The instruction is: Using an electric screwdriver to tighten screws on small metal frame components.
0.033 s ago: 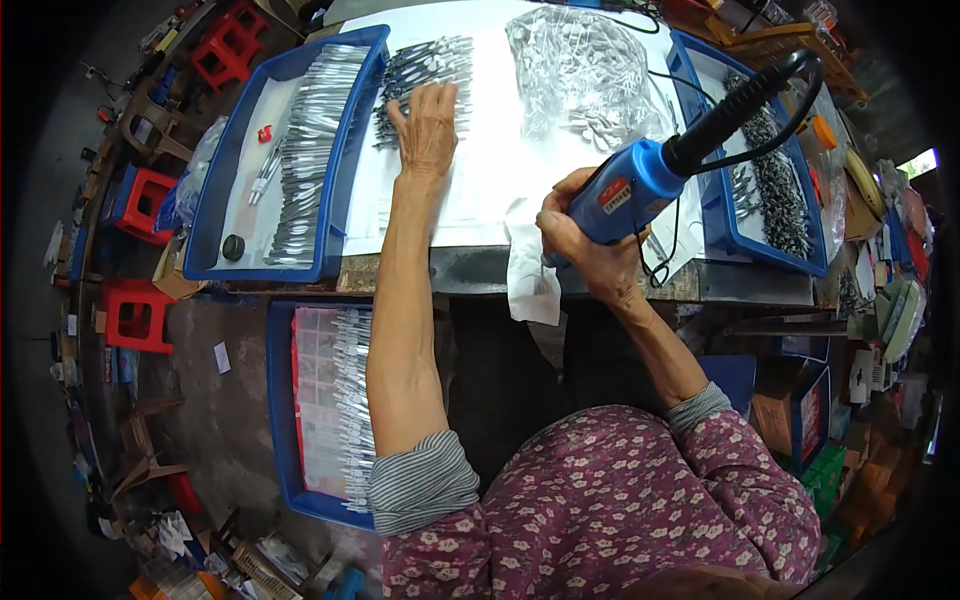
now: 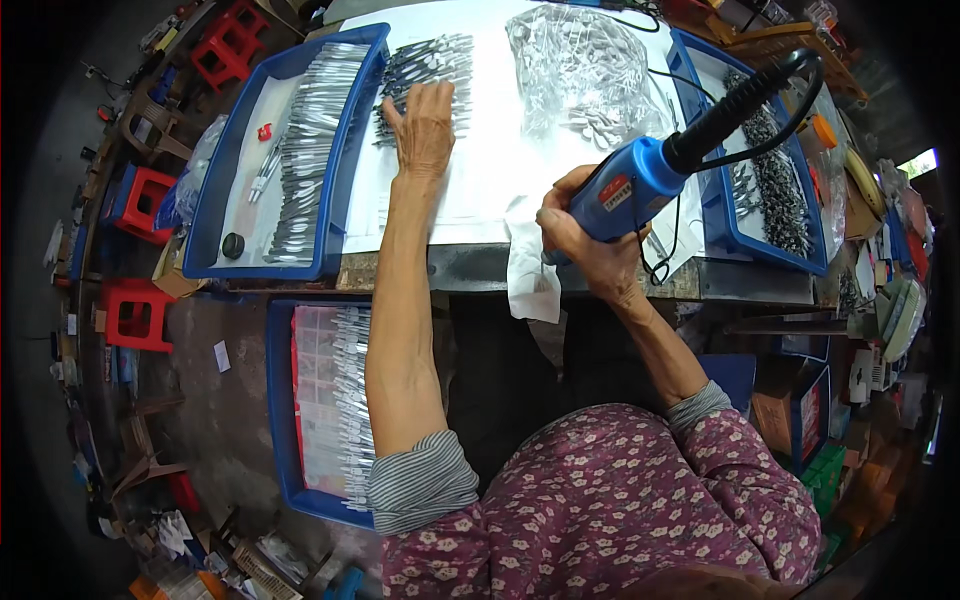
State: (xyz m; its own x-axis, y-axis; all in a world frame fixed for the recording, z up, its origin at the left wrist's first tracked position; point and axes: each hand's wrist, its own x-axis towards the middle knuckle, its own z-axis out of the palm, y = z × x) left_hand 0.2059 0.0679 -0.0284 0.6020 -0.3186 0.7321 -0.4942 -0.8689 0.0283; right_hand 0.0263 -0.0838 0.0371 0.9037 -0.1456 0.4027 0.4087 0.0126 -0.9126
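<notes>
My left hand (image 2: 425,130) rests on the near side of a row of slender silver-and-black pen-like pieces (image 2: 425,60) on white paper. Its fingers lie forward and bent, with the thumb spread to the left; nothing shows in its grasp. A blue corded power tool (image 2: 628,190), shaped like an electric screwdriver, is gripped in my right hand (image 2: 598,245) above the table's near edge. It tilts, with its black ribbed cable end up to the right and its lower end mostly behind my fingers. Beyond it lies a clear plastic bag (image 2: 580,70) of small silvery parts.
A blue tray (image 2: 335,235) of silver pen-like pieces stands on the left, with another blue tray (image 2: 278,400) of them below the table edge. The right-hand blue tray (image 2: 770,255) holds small dark parts. White cloth or paper (image 2: 533,290) hangs over the edge. Red stools (image 2: 138,315) stand left.
</notes>
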